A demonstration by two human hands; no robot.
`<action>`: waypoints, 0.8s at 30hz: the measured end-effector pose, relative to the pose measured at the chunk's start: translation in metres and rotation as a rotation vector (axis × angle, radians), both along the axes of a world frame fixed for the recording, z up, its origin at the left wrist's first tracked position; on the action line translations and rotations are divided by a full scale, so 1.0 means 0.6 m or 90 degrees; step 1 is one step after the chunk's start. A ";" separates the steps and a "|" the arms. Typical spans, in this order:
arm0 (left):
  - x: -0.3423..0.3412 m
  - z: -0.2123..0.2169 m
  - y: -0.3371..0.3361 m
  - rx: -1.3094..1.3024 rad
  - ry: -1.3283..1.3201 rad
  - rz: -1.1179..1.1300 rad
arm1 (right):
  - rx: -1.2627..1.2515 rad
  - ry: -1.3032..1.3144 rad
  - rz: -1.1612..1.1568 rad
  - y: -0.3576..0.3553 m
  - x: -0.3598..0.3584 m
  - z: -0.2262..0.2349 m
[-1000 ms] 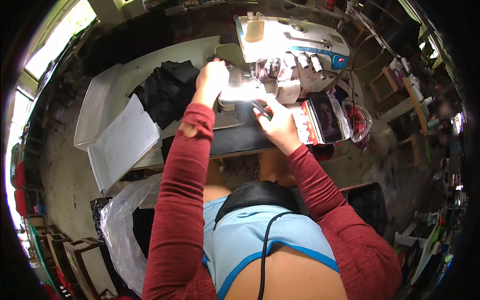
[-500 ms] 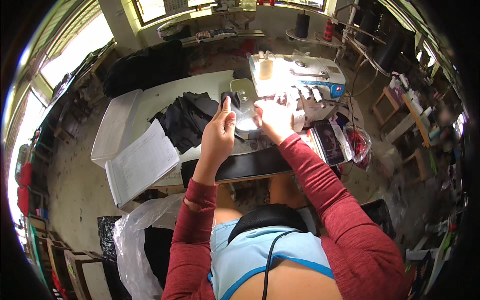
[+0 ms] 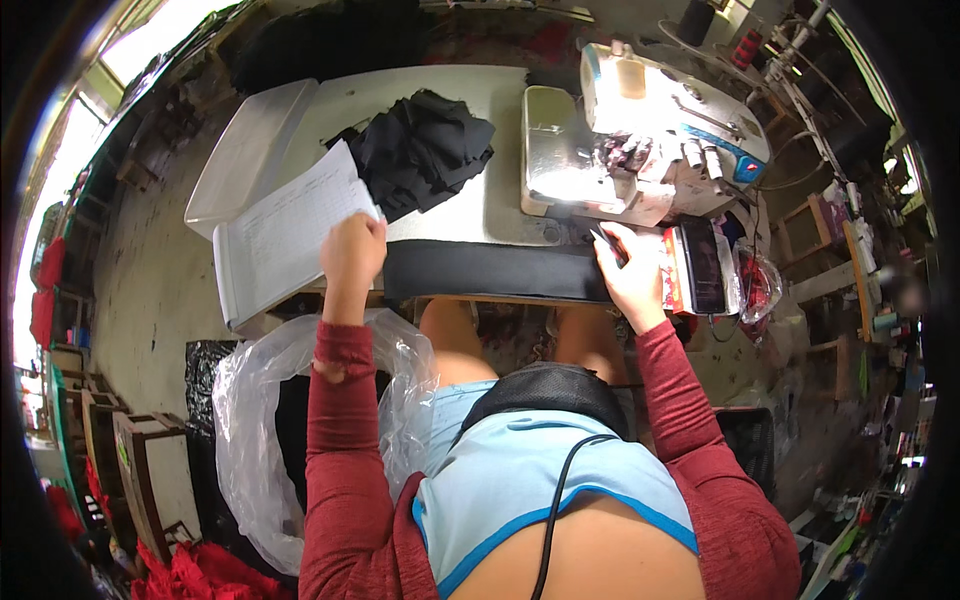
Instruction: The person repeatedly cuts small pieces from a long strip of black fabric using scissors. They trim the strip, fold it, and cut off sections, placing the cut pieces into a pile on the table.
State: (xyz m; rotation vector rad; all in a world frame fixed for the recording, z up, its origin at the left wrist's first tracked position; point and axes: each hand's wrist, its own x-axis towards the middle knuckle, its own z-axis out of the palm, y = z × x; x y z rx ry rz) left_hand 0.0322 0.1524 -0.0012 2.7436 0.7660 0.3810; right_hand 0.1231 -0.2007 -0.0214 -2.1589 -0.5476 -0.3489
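My left hand [image 3: 353, 258] is closed over the right edge of an open notebook [image 3: 285, 230]; what it holds, if anything, is hidden. By the front edge of the table, my right hand [image 3: 634, 275] has its thumb and fingers closed around a small dark thin tool [image 3: 606, 240], whose kind I cannot make out. A long black strip [image 3: 500, 270] lies along the table's front edge between my hands. Behind it sits a heap of black cloth pieces [image 3: 425, 150]. A white sewing machine [image 3: 665, 120] with its lamp lit stands beyond my right hand.
A clear plastic box [image 3: 250, 150] stands at the table's left end. A shallow tray [image 3: 548, 105] is beside the machine. Right of my right hand lies a phone [image 3: 703, 265]. A clear plastic bag [image 3: 255, 440] hangs open below the table's left side.
My hands have moved apart and toward me, the left to the notebook, the right to the front edge. The black cloth piece no longer shows in my left hand. The view has shifted.
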 end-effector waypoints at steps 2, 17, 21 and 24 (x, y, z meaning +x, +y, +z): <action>-0.034 -0.027 -0.014 -0.095 0.058 0.040 | -0.007 0.095 -0.003 -0.016 -0.001 -0.030; -0.070 0.000 -0.136 -0.316 -0.260 -0.098 | 0.112 0.389 0.321 0.160 -0.070 0.022; -0.068 -0.003 -0.179 -0.414 -0.320 -0.148 | 0.358 0.565 0.359 0.202 -0.092 0.009; -0.078 0.012 -0.192 -0.346 -0.335 -0.185 | 0.279 0.614 0.322 0.185 -0.096 0.037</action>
